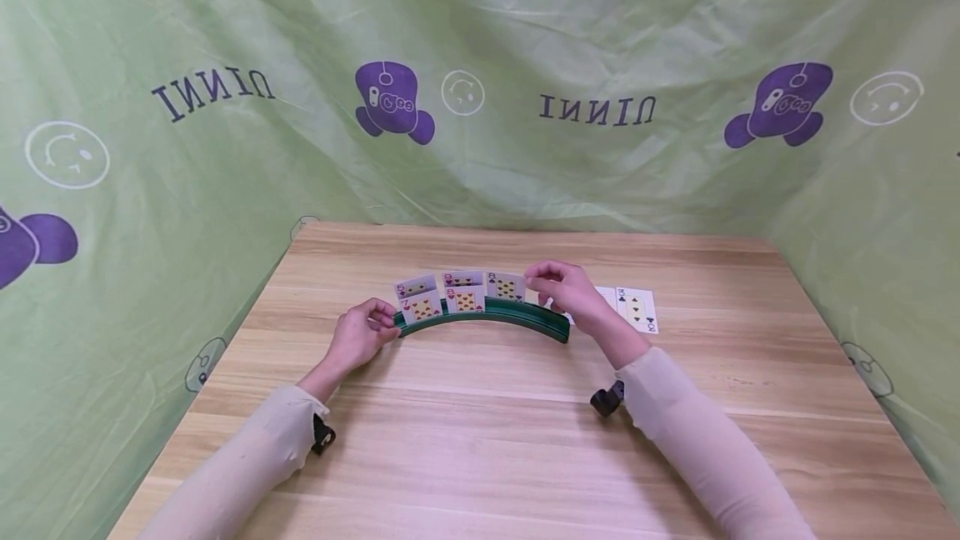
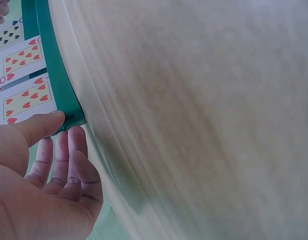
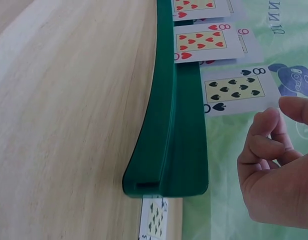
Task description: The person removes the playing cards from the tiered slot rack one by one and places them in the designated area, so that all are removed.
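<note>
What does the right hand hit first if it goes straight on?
Likely the eight of spades card, standing in the green rack; the right hand is close by its corner, though depth leaves contact unclear.

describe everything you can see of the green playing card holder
The green playing card holder is long, curved and smooth, seemingly plastic, with stepped ridges along it. It rests on the wood-grain table, its ends nearer than its middle. The seven of hearts and eight of hearts stand at its front, with more playing cards behind; its right end bears none. The left hand grips its left end.
</note>
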The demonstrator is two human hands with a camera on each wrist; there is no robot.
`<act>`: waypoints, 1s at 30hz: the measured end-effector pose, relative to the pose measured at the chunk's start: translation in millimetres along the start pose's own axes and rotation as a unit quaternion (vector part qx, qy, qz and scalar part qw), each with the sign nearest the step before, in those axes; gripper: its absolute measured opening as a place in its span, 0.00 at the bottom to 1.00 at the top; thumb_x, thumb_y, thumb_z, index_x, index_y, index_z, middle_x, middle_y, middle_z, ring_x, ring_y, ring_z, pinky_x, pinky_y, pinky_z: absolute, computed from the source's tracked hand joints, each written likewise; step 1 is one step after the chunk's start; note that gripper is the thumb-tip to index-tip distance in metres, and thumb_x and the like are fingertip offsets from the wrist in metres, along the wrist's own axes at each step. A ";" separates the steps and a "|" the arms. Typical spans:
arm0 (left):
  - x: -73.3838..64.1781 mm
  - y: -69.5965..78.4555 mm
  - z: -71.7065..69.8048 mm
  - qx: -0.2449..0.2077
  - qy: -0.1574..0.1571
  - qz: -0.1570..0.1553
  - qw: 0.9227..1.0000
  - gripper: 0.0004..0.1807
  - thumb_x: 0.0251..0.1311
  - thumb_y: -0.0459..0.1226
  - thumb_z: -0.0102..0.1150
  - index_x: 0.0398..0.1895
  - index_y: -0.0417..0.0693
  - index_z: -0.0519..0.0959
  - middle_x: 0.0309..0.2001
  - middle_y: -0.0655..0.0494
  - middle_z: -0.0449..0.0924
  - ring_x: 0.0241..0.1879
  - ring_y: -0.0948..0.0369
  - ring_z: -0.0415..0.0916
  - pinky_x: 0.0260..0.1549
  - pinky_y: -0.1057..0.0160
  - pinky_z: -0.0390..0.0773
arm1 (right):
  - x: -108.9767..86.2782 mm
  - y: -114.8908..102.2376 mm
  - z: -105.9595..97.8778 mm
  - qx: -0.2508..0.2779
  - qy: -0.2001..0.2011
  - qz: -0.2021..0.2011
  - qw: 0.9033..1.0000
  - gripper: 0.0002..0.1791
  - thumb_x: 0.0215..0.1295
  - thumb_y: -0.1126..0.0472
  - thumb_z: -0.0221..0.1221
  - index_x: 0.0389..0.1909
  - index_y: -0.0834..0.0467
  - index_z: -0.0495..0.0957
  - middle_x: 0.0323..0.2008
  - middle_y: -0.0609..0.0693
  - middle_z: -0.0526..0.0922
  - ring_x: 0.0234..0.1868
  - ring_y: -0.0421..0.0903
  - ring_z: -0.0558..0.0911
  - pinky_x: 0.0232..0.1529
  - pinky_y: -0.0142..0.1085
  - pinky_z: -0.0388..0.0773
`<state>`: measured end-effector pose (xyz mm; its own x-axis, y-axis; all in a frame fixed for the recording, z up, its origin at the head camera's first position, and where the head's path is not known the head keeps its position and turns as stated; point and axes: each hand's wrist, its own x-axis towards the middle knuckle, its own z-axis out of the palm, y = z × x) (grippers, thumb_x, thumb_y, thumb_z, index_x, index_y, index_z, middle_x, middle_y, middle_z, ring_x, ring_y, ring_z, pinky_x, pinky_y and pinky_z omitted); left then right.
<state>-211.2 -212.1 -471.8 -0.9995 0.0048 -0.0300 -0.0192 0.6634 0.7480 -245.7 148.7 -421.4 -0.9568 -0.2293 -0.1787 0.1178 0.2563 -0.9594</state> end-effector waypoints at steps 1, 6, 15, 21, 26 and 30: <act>0.0 -0.1 0.0 0.000 0.000 -0.001 1.000 0.14 0.56 0.30 0.68 0.45 0.43 0.79 0.41 0.46 0.83 0.39 0.56 0.82 0.44 0.58 0.83 | 0.6 0.0 0.8 0.000 0.000 0.000 1.000 0.13 0.70 0.58 0.59 0.50 0.60 0.78 0.38 0.51 0.76 0.30 0.43 0.75 0.24 0.29 0.68; -0.1 -0.6 0.2 0.001 -0.001 0.000 1.000 0.14 0.57 0.30 0.68 0.46 0.43 0.79 0.42 0.47 0.83 0.40 0.56 0.82 0.44 0.59 0.83 | 2.3 0.1 2.5 0.001 -0.006 -0.006 1.000 0.14 0.69 0.58 0.59 0.50 0.62 0.78 0.36 0.48 0.75 0.31 0.44 0.74 0.25 0.29 0.67; -1.0 0.0 -0.7 0.006 -0.001 0.007 1.000 0.14 0.57 0.30 0.68 0.45 0.43 0.79 0.41 0.46 0.83 0.39 0.56 0.82 0.43 0.60 0.83 | 0.3 -1.7 2.1 -0.005 -0.005 -0.009 1.000 0.12 0.69 0.58 0.59 0.48 0.60 0.78 0.36 0.48 0.75 0.30 0.43 0.74 0.24 0.30 0.67; -0.5 0.4 -1.1 0.008 -0.004 0.009 1.000 0.14 0.57 0.30 0.68 0.45 0.43 0.78 0.41 0.46 0.83 0.39 0.55 0.82 0.42 0.61 0.83 | -2.1 -4.3 0.3 -0.012 -0.001 -0.008 1.000 0.12 0.69 0.58 0.60 0.48 0.60 0.78 0.37 0.48 0.76 0.31 0.44 0.74 0.23 0.30 0.65; -0.8 1.1 -1.1 0.007 -0.001 0.009 1.000 0.14 0.56 0.30 0.69 0.45 0.43 0.79 0.41 0.46 0.83 0.39 0.56 0.82 0.43 0.59 0.83 | -0.7 -4.2 -4.2 -0.013 0.007 -0.011 1.000 0.13 0.69 0.57 0.59 0.49 0.60 0.78 0.37 0.50 0.75 0.30 0.44 0.74 0.23 0.30 0.64; -1.1 2.0 -1.7 0.008 0.001 0.014 1.000 0.14 0.56 0.29 0.69 0.45 0.42 0.79 0.41 0.46 0.83 0.39 0.55 0.82 0.44 0.57 0.83 | 0.6 -5.1 -8.5 -0.012 0.012 -0.011 1.000 0.13 0.70 0.57 0.59 0.49 0.59 0.77 0.35 0.48 0.74 0.30 0.44 0.74 0.24 0.31 0.66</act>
<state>-210.1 -212.1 -469.2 -0.9997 0.0224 -0.0075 0.0096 0.6744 0.7383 -249.2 155.2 -414.8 -0.9654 -0.2117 -0.1526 0.0914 0.2735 -0.9575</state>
